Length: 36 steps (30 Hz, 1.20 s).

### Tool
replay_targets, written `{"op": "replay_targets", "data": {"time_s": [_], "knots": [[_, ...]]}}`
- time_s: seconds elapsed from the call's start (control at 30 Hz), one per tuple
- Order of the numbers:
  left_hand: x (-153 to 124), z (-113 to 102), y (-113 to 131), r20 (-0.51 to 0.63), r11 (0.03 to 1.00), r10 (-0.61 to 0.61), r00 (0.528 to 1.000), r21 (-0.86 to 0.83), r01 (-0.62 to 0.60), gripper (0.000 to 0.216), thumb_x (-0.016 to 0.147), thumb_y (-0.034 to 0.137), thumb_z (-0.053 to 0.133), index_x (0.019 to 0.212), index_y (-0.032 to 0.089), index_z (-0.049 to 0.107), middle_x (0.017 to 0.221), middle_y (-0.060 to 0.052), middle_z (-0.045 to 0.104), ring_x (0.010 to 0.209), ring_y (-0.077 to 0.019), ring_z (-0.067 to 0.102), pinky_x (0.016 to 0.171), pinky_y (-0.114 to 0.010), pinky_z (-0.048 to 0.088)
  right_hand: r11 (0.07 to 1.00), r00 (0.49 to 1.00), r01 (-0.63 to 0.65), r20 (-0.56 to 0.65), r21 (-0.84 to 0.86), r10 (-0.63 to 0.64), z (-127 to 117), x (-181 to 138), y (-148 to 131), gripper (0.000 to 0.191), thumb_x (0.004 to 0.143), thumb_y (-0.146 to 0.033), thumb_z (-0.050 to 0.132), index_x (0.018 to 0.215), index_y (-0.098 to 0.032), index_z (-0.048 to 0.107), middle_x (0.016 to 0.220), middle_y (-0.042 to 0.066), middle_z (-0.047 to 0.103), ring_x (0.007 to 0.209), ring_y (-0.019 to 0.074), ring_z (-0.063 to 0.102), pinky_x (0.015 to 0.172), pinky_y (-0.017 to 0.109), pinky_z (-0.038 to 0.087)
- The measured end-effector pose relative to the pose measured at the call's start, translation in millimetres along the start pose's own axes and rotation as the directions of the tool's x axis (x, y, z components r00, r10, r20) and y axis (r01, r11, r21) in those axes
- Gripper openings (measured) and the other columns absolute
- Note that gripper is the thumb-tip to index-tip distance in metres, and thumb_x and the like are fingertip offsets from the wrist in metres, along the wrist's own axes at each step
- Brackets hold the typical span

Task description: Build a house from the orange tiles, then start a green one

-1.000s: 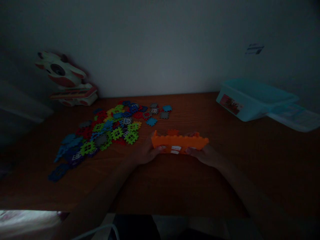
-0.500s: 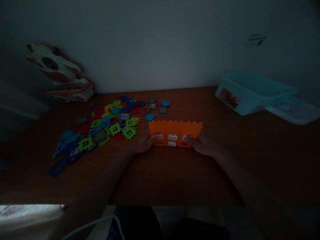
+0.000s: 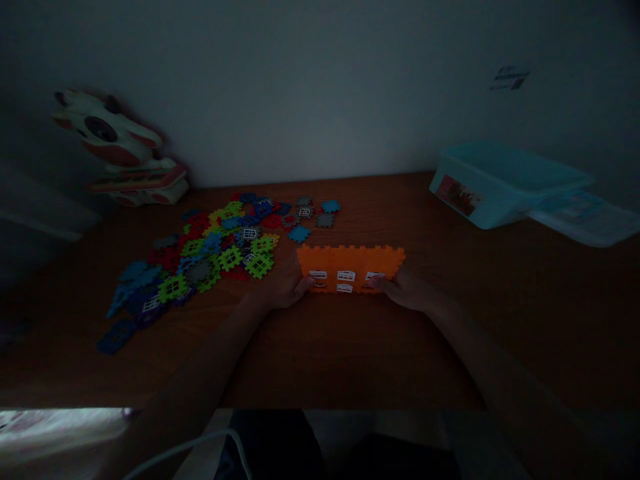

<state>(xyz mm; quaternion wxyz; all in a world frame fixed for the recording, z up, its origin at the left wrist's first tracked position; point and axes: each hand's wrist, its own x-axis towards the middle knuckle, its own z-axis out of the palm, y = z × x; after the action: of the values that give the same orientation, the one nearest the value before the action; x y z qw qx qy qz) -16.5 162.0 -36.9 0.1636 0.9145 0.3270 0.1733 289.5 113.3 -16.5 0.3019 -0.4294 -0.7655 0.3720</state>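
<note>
- The orange block panel (image 3: 350,261) sits on the tabletop (image 3: 525,320), just right of a loose pile of multicoloured waffle blocks (image 3: 215,257). In this dim light, I cannot tell whether it lies fully flat or is slightly raised.
- Its long axis runs left to right across the view, roughly parallel to the wall. The toothed top edge points towards the wall, and the white window inserts (image 3: 346,276) sit along the half nearest the person.
- The left hand (image 3: 283,288) holds the near left corner and the right hand (image 3: 407,292) the near right corner. Each grip is narrow, with the fingers closed over the panel's near edge.
- The panel's pieces seem to be held only by interlocking teeth, so uneven pressure or bending could open a seam and free a piece.
- The right hand's fingers reach the window inserts, and pressing there could push one out.
- The left wrist lies near the pile, so a sideways swing could scatter blocks, and poor light could hide a loose joint.
- A teal plastic tub (image 3: 505,187) stands at the back right, beside a pale flat sheet (image 3: 583,217). A white and red toy (image 3: 115,137) stands at the back left.
</note>
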Motion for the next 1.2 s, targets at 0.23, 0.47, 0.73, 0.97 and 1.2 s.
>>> {"op": "replay_targets", "data": {"time_s": [0.23, 0.47, 0.73, 0.97, 1.2], "knots": [[5.0, -7.1, 12.1, -0.069, 0.997, -0.029, 0.997, -0.071, 0.025, 0.053, 0.104, 0.051, 0.027, 0.14, 0.018, 0.046, 0.141, -0.014, 0.052, 0.133, -0.0298, 0.046, 0.117, -0.051, 0.036, 0.984, 0.99, -0.133, 0.035, -0.119, 0.138, -11.7, -11.7, -5.8, 0.077, 0.072, -0.056, 0.08, 0.139, -0.029, 0.054, 0.14, 0.007, 0.062, 0.127, 0.0317, 0.059, 0.109, 0.052, 0.047], [11.9, -9.2, 22.6, -0.139, 0.97, -0.131, 0.982, -0.224, 0.097, 0.046, 0.106, 0.041, 0.028, 0.145, 0.021, 0.042, 0.149, -0.011, 0.049, 0.138, -0.0242, 0.045, 0.12, -0.044, 0.034, 0.984, 0.996, -0.077, 0.036, -0.161, 0.084, -13.3, -16.7, -5.9, 0.067, 0.064, -0.059, 0.085, 0.122, -0.031, 0.068, 0.131, 0.005, 0.068, 0.12, 0.0343, 0.063, 0.105, 0.054, 0.049], [13.3, -3.9, 21.9, -0.136, 0.953, -0.183, 0.974, -0.268, 0.142, 0.055, 0.105, 0.041, 0.036, 0.155, 0.02, 0.027, 0.149, -0.013, 0.05, 0.132, -0.0248, 0.052, 0.114, -0.047, 0.042, 0.963, 0.995, 0.097, 0.046, -0.252, -0.088, 24.4, -9.2, -16.9, 0.037, 0.085, -0.056, 0.071, 0.113, -0.031, 0.074, 0.12, 0.005, 0.072, 0.114, 0.0283, 0.066, 0.103, 0.047, 0.05], [10.5, 4.1, 19.8, -0.145, 0.977, -0.187, 0.972, -0.128, 0.169, 0.062, 0.101, 0.044, 0.046, 0.154, 0.019, 0.027, 0.151, -0.016, 0.046, 0.136, -0.0288, 0.049, 0.113, -0.051, 0.043, 0.939, 0.995, 0.052, -0.062, -0.34, -0.078, 12.9, -8.7, -10.6, 0.035, 0.089, -0.051, 0.067, 0.114, -0.027, 0.071, 0.121, 0.007, 0.071, 0.112, 0.0278, 0.065, 0.099, 0.047, 0.052], [8.6, 1.3, 24.9, -0.131, 0.988, -0.152, 0.98, -0.049, 0.146, 0.058, 0.1, 0.043, 0.048, 0.15, 0.018, 0.033, 0.149, -0.017, 0.046, 0.139, -0.0285, 0.045, 0.115, -0.05, 0.041, 0.865, 0.929, -0.255, -0.358, -0.432, 0.096, -23.7, -12.6, 8.3, 0.043, 0.081, -0.061, 0.068, 0.102, -0.023, 0.068, 0.097, 0.01, 0.073, 0.085, 0.0292, 0.069, 0.077, 0.046, 0.056]]}}
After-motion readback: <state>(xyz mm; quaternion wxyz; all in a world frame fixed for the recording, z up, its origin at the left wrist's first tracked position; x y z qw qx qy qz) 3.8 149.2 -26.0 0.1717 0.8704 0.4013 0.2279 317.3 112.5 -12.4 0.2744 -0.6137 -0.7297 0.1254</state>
